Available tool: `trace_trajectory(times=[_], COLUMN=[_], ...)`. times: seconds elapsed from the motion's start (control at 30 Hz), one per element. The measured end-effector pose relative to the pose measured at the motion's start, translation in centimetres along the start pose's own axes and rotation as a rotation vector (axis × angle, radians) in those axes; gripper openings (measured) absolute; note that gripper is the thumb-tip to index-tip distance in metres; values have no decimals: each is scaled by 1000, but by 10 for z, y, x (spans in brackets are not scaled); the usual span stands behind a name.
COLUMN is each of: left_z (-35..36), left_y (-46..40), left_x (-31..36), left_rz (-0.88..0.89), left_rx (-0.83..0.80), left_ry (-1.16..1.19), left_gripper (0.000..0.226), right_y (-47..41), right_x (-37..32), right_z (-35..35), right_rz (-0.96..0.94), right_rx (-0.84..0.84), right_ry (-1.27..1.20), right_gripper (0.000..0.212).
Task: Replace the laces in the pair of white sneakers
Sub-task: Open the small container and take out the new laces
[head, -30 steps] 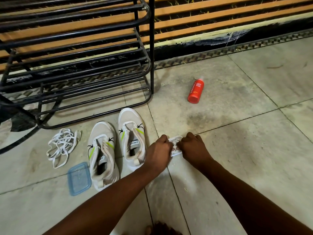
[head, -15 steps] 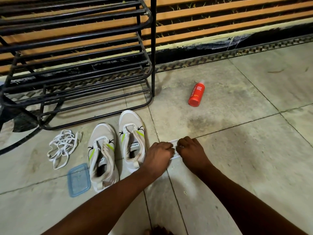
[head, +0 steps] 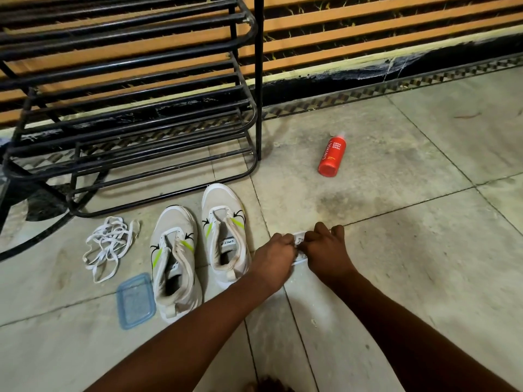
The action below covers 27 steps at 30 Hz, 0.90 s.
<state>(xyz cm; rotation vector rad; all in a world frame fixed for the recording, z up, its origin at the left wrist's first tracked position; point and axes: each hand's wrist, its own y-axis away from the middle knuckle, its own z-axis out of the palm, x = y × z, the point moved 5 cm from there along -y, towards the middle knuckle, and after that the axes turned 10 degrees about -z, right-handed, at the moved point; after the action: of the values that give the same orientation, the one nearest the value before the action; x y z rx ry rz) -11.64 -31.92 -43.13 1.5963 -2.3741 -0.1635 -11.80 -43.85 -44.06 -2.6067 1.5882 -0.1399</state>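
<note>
Fingers of the left hand and the right hand are curled tight, both pinching a small white packet between them on the tiled floor; only a sliver of it shows between the knuckles, so what it holds cannot be told. Half a second ago the knuckles met and hid nearly all of the packet; now a little more of its white top edge shows between the hands, which sit at much the same spot on the floor.

Just left of the left hand stand the two white sneakers, side by side, toes pointing away, both unlaced with bare eyelets, tongues open, and yellow-green stripes with black marks on the sides. Left of them lies a loose tangle of white laces, and near the heel of the left shoe a clear blue-rimmed lid. A red bottle lies well apart beyond the hands, and a black metal rack stands behind the shoes.
</note>
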Motion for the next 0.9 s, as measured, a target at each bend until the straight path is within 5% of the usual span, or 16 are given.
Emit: trace_trajectory(times=[0.3,0.47,0.9], left_z=[-8,-9,-70], left_y=[-18,-13,52], left_x=[-5,-19,-58], left_rz=[-94,-175,-283], left_rx=[18,120,561], left_ry=[114,266,830], left_gripper=[17,15,15], right_y=[4,13,-23], right_x=[8,12,-21], right_z=[-5,-16,-67], right_rz=[31,189,269], right_rx=[15,182,650], right_ry=[-194,-370,-836], right_gripper=[26,10,15])
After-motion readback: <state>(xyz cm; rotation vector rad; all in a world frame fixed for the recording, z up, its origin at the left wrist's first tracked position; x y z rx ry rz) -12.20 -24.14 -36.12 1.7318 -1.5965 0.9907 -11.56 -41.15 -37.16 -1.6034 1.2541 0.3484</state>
